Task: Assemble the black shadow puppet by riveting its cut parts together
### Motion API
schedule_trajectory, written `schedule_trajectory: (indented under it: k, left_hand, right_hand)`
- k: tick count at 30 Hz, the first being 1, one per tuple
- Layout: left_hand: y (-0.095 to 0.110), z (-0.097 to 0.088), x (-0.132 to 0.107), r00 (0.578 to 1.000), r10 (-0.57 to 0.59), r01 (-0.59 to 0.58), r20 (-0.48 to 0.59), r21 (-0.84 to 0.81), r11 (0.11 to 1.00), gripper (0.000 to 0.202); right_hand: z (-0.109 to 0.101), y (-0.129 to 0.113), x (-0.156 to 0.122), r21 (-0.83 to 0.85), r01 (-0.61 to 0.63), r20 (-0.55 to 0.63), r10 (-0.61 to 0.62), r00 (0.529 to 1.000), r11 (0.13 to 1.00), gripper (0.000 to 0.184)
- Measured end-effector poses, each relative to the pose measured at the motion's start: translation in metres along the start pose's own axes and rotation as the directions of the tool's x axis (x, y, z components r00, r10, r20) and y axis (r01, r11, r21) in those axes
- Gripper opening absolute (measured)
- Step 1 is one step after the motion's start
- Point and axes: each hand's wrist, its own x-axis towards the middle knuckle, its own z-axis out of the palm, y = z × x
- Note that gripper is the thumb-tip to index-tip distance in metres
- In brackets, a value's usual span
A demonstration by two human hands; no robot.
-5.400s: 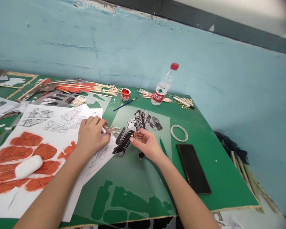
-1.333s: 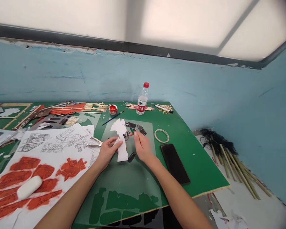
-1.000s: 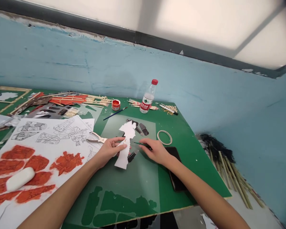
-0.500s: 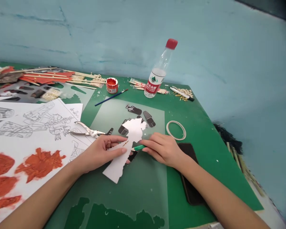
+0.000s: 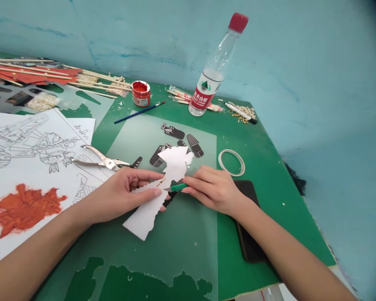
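A white paper cutout (image 5: 146, 213), shaped like a figure, lies across the fingers of my left hand (image 5: 125, 194), pinched between thumb and fingers. A small gold-coloured fastener (image 5: 160, 182) shows on its surface. My right hand (image 5: 217, 188) grips a green-handled craft knife (image 5: 178, 187), its pointed tip against or very near the cutout's right edge. Part of a dark piece shows beneath the cutout. Several black cut pieces with white lines, among them a striped one (image 5: 194, 145), lie just beyond on a translucent sheet (image 5: 203, 234).
Hole-punch pliers (image 5: 105, 159) and printed drawings (image 5: 28, 167) lie left. Behind are a red paint jar (image 5: 141, 95), a paintbrush (image 5: 139, 112), a water bottle (image 5: 207, 85) and wooden sticks (image 5: 34, 71). A tape roll (image 5: 231, 163) and a dark phone (image 5: 249, 234) sit right.
The camera view has shifted, so most things appear a little higher or further left. My hands keep their hold on the cutout and the knife; the knife tip stays by the cutout's edge.
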Motion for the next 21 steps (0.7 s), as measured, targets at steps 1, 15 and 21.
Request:
schedule_trajectory:
  k: [1,15,21]
  left_hand:
    - [0.0003,0.0002,0.0000,1.000,0.002,-0.002,-0.008,-0.006,1.000,0.062]
    - [0.0066,0.0025,-0.0045,1.000,-0.014,0.013,0.017,0.096,0.995,0.060]
    - [0.0037,-0.0002,-0.0054,0.998,-0.041,0.035,0.037,0.148,0.988,0.062]
  right_hand:
    - [0.0000,0.0003,-0.0005,0.007,-0.005,0.004,0.005,1.000,1.000,0.021]
    - [-0.0020,0.0001,-0.0028,0.078,-0.026,0.039,0.023,0.999,0.997,0.022]
    - [-0.0005,0.0016,-0.0051,0.149,-0.038,0.057,0.029,0.998,0.988,0.024]
